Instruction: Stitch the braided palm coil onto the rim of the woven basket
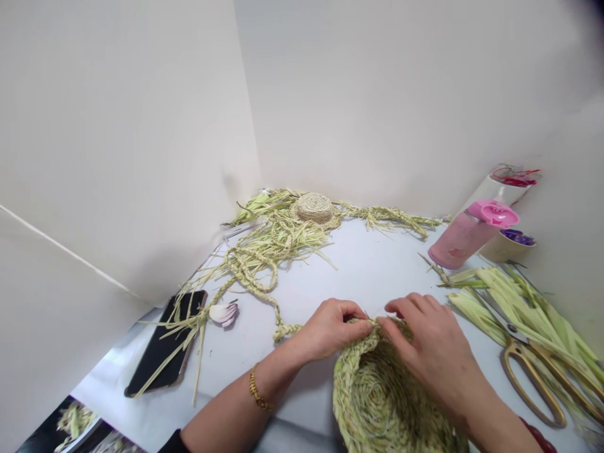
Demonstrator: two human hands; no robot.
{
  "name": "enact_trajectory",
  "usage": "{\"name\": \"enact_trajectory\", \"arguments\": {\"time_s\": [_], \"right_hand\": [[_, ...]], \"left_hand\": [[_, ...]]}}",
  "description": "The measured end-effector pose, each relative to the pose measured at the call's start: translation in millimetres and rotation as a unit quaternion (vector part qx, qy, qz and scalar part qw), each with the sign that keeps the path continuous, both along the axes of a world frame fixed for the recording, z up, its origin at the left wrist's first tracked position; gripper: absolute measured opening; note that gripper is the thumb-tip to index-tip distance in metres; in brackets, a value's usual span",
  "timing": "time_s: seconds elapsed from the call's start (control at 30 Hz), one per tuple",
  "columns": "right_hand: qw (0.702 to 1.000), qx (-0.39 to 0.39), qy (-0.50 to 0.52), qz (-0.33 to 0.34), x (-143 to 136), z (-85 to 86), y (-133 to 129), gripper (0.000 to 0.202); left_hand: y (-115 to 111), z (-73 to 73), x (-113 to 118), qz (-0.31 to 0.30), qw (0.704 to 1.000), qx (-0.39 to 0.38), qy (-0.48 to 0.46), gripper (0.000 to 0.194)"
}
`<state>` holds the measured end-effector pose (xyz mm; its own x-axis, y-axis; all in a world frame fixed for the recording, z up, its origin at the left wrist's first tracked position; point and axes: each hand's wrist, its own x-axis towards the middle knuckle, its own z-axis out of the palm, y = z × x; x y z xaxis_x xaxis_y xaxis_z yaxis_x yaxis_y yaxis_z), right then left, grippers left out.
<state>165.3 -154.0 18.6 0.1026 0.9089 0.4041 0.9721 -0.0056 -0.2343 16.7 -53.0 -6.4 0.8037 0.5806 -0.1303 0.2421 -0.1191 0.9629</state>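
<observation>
A round basket (346, 390) of coiled, braided pale-green husk tilts toward me at the bottom of the view, its spiral base showing inside. On its upper rim my left hand (335, 324) is closed, thumb and forefinger pinching the braid. A thin dark tip, perhaps a needle, shows by those fingertips. My right hand (427, 343) is at the rim's right side; its thumb touches the edge and the forefinger is held apart from it. From behind my left hand a long husk braid (257, 286) runs left across the table. Part of the basket is hidden under my right hand.
Scissors (516, 333) with gold handles lie on loose husks (533, 296) at right. Behind them stand a pink bottle (465, 236) and cups (500, 248). A small woven hat (314, 209) sits among husks at the back. A phone (165, 346) and garlic (223, 314) lie left.
</observation>
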Motion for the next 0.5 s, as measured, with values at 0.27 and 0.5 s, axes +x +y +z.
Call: {"name": "enact_trajectory", "arguments": {"time_s": [0.27, 0.5], "right_hand": [[0.953, -0.140, 0.244, 0.110, 2.6, 6.4, 45.3, 0.013], [0.748, -0.108, 0.638, 0.146, 15.4, 45.6, 64.3, 0.021]], "left_hand": [[-0.3, -0.9, -0.6, 0.011, 0.999, 0.045, 0.014, 0.025], [-2.7, 0.5, 0.5, -0.020, 0.999, 0.030, 0.023, 0.025]]}}
